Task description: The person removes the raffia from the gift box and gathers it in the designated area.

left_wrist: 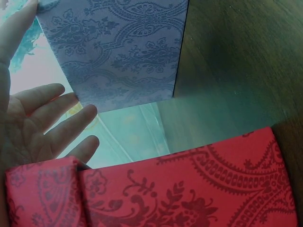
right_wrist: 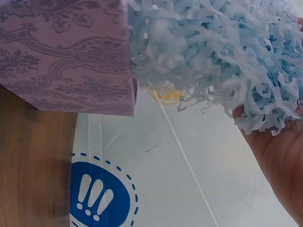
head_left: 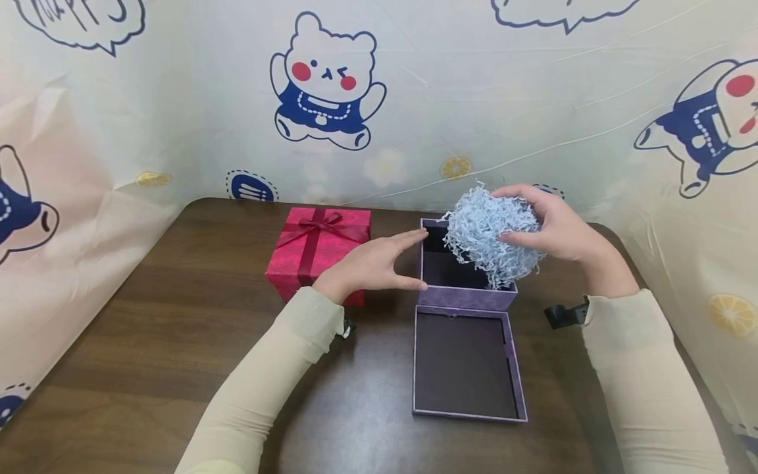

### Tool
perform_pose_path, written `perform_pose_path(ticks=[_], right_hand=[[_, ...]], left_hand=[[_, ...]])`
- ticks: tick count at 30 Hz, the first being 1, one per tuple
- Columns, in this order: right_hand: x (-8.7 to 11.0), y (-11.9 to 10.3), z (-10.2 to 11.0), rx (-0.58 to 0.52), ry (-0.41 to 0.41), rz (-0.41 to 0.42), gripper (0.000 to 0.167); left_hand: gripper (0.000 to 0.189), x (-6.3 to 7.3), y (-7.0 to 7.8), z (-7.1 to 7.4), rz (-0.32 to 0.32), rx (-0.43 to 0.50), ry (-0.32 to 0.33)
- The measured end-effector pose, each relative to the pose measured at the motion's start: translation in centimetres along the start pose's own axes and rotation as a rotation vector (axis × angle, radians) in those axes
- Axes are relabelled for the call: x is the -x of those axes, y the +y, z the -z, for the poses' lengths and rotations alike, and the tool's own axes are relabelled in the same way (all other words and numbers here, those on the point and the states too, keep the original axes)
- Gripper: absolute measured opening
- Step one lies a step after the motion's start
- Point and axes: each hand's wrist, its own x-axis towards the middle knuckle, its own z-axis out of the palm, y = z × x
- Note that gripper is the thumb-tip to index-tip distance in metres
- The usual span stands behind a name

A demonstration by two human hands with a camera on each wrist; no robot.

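My right hand holds a clump of pale blue shredded paper over the right part of an open purple box. Its thumb presses into the near side of the clump, and some strands hang over the box's right rim. The box's dark inside shows to the left of the paper. My left hand is at the box's left wall, fingers extended and thumb apart, with fingertips right at the rim. In the left wrist view that hand is empty, beside the patterned purple wall.
A red gift box with a dark red ribbon bow stands left of the purple box, partly behind my left hand. The purple lid lies inside-up in front of the box. Behind the brown table hangs a printed bear-pattern sheet.
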Motion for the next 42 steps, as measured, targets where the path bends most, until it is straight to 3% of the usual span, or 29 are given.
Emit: perform_pose_path(ticks=[7,19,28,42], right_hand=[[0.2,0.0,0.7,0.011,0.057,0.072,0.064],[0.7,-0.6,2.2,-0.020,0.127,0.058,0.065],[1.5,-1.4,3.8,-0.051,0.145,-0.002,0.067],[3.5,-1.5,6.7,-0.146,0.294,0.024,0.070]], left_hand=[[0.097,0.1,0.0,0.0,0.005,0.003,-0.004],[0.096,0.2,0.0,-0.1,0.005,0.010,-0.003],[0.098,0.3,-0.1,-0.2,0.031,0.010,-0.005],[0.098,0.2,0.2,-0.1,0.034,0.013,-0.010]])
